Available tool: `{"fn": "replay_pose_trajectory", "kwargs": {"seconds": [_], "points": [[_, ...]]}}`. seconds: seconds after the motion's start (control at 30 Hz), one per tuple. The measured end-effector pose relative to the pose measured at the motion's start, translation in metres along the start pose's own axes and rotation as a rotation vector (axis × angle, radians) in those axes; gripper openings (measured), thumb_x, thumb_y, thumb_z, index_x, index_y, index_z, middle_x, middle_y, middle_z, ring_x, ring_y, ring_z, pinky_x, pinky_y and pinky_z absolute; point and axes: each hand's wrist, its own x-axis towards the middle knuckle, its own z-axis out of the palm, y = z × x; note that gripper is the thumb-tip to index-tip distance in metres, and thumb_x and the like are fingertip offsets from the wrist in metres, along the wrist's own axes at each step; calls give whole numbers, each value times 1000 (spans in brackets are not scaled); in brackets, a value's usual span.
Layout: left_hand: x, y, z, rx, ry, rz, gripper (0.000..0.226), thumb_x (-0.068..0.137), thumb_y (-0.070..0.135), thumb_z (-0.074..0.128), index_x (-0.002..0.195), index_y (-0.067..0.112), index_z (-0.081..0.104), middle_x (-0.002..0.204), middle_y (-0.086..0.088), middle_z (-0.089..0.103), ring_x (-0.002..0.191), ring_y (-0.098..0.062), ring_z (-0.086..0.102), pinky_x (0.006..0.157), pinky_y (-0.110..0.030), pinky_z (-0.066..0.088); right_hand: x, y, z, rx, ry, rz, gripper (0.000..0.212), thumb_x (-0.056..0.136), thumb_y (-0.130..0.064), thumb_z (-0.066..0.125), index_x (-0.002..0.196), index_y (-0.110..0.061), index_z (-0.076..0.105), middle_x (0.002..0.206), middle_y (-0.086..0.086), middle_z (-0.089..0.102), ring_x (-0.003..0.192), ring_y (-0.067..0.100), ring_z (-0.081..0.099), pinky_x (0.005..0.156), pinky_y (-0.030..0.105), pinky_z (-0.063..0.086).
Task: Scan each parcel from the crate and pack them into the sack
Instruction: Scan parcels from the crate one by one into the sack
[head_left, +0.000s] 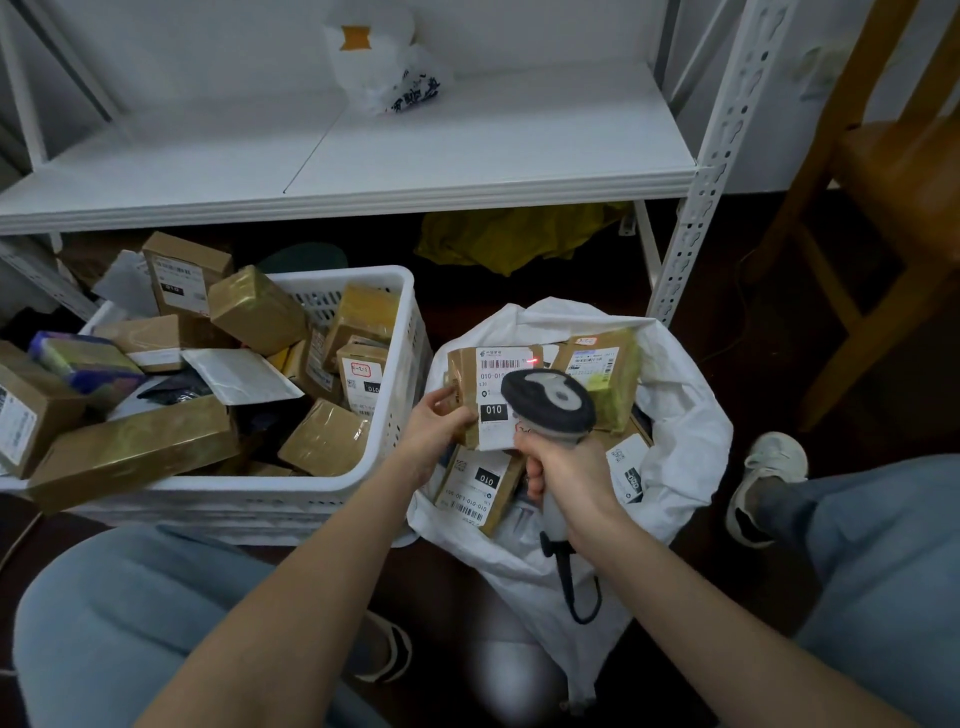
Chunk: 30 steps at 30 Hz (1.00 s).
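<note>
My left hand (435, 427) grips the left edge of a brown parcel (480, 382) with a white "010" label, held over the open white sack (685, 415). My right hand (563, 470) grips the handle of a grey barcode scanner (550, 400), whose head points at the parcel; a red light spot shows on the label's barcode. Several labelled parcels lie inside the sack, one (480, 488) just below my hands. To the left stands the white plastic crate (384, 457), filled with several brown taped parcels.
A white metal shelf (363, 171) runs across the back, with a white plastic bag (384, 67) on it. A wooden chair (883, 218) stands at right. My knees in blue jeans and a shoe (763, 483) flank the sack. A yellow cloth (514, 234) lies under the shelf.
</note>
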Motion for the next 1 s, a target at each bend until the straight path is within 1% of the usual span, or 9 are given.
{"fn": "replay_pose_trajectory", "kwargs": {"seconds": [0.07, 0.13, 0.3, 0.37, 0.43, 0.57, 0.67, 0.9, 1.0], "points": [[-1, 10, 0, 118, -39, 56, 65, 80, 13, 74, 137, 16, 42, 121, -7, 59, 100, -17, 63, 79, -28, 54, 12, -12, -8, -2, 22, -31, 11, 85, -13, 71, 90, -4, 66, 58, 1, 59, 46, 9, 51, 49, 22, 42], [0, 19, 3, 295, -89, 113, 67, 78, 15, 75, 136, 17, 43, 121, -5, 56, 100, -14, 60, 81, -28, 54, 27, -23, -19, -19, 67, -65, 15, 87, -14, 69, 96, -3, 65, 64, 1, 61, 49, 9, 52, 48, 20, 43], [4, 8, 39, 595, -280, 98, 67, 78, 18, 73, 137, 23, 40, 119, -3, 53, 102, -18, 61, 86, -34, 56, 59, -37, -38, -39, 108, -79, 11, 88, -14, 67, 82, -6, 63, 62, 2, 58, 53, 12, 51, 58, 24, 46], [9, -10, 60, 687, -266, 115, 67, 80, 22, 72, 139, 24, 41, 123, -2, 56, 108, -20, 59, 93, -30, 50, 71, -34, -43, -58, 144, -60, 11, 86, -14, 69, 83, -4, 65, 61, 3, 59, 53, 13, 52, 58, 26, 47], [13, -25, 79, 838, -215, 186, 65, 83, 24, 70, 141, 20, 42, 124, -5, 59, 110, -22, 58, 91, -26, 46, 81, -29, -49, -73, 183, -42, 12, 85, -14, 69, 85, -3, 65, 61, 4, 60, 51, 13, 52, 57, 27, 47], [25, -44, 100, 1122, -81, 247, 68, 82, 47, 67, 141, 28, 41, 123, -4, 59, 110, -24, 56, 86, -39, 51, 98, -18, -57, -64, 212, -11, 17, 85, -11, 68, 95, 2, 65, 62, 6, 60, 49, 12, 51, 52, 26, 45], [37, -41, 102, 1126, 0, 182, 60, 80, 53, 65, 133, 31, 48, 114, -5, 64, 105, -25, 59, 81, -39, 52, 105, -15, -56, -64, 218, 13, 19, 84, -11, 69, 96, 4, 67, 62, 6, 61, 48, 12, 51, 48, 24, 44], [48, -27, 111, 1053, 36, 97, 41, 86, 42, 64, 119, 20, 55, 110, -4, 63, 102, -25, 60, 74, -36, 49, 107, -18, -51, -20, 213, 48, 14, 84, -9, 70, 88, 4, 67, 59, 6, 58, 44, 11, 47, 46, 23, 43], [47, -23, 107, 919, 15, 109, 48, 88, 35, 63, 131, 19, 53, 122, -5, 62, 109, -24, 59, 86, -38, 51, 107, -19, -55, -24, 198, 58, 16, 84, -11, 70, 89, 3, 68, 59, 6, 59, 45, 12, 48, 48, 25, 44]]}}
